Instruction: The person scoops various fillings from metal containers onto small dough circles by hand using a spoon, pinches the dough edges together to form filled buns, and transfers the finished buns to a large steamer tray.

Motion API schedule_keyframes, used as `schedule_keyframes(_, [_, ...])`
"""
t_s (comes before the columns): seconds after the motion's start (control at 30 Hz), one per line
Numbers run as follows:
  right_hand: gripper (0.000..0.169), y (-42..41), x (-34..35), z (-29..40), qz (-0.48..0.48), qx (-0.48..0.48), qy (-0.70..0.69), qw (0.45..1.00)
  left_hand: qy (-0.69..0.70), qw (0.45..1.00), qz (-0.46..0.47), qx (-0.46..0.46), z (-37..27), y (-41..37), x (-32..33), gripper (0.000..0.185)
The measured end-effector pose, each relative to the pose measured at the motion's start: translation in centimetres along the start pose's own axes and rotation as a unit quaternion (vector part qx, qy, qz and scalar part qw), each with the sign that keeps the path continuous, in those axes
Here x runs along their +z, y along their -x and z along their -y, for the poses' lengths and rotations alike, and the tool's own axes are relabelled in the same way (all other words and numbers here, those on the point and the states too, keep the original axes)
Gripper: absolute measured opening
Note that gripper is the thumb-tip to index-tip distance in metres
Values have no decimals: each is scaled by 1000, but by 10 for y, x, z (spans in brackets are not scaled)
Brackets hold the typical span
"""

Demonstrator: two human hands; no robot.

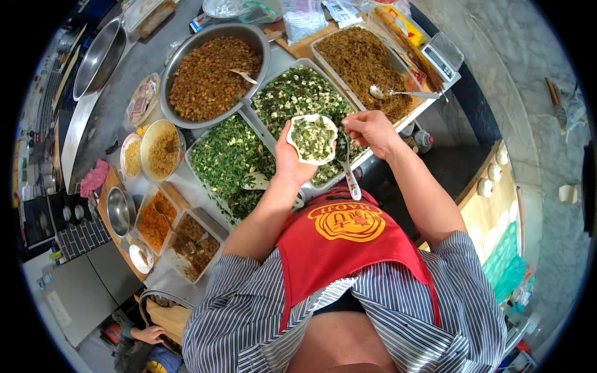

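Note:
On my left hand [294, 163] rests a round dough wrapper [313, 140] with a raised, wavy rim, filled with chopped greens and white bits. Just to its right is my right hand [368, 130], fingers bent together near the wrapper; whether they pinch anything is too small to tell. Below them a spoon with a flowered white handle [351, 179] leans at the edge of a plastic tub of green and white filling [298, 88]. A second tub of chopped greens [224, 158] lies to the left, with a pale spoon [255, 181] in it.
A steel basin of diced brown filling [212, 79] stands behind, beside a tub of brown shredded filling [359, 60] with a metal spoon. Bowls [160, 149] and smaller tubs [196, 242] are at left. Round buns [485, 188] lie on a board at right. Another person's hand [149, 334] shows lower left.

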State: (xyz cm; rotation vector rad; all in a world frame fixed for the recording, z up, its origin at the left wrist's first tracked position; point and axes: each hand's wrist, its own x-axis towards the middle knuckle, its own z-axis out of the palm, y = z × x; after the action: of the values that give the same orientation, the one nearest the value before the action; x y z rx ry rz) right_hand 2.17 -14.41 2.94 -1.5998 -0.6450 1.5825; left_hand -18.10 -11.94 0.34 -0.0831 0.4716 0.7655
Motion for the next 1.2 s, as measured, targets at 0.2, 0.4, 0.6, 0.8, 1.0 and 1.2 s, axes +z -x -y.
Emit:
schedule_keyframes(0.2, [13,-8,1,-5,61,-7,17,998,-7,1000,0,-4,1,2,4,55])
schedule_keyframes(0.4, [14,-15,-3,-12,114,-30,16,993,-20,1000,13,-11,-1,2,4,55])
schedule_keyframes(0.6, [13,-16,-3,-10,139,-30,-8,990,-29,999,8,-34,-2,1,2,52])
schedule_keyframes(0.8, [17,-15,-2,-5,155,-37,-17,987,-42,996,15,-78,-5,1,3,43])
schedule_keyframes(1.0, [14,-16,-4,-1,137,-65,29,988,-100,993,0,-63,-11,-1,-3,41])
schedule_keyframes(1.2, [14,-20,-6,4,145,-67,50,986,-110,990,4,-92,-21,-7,-9,35])
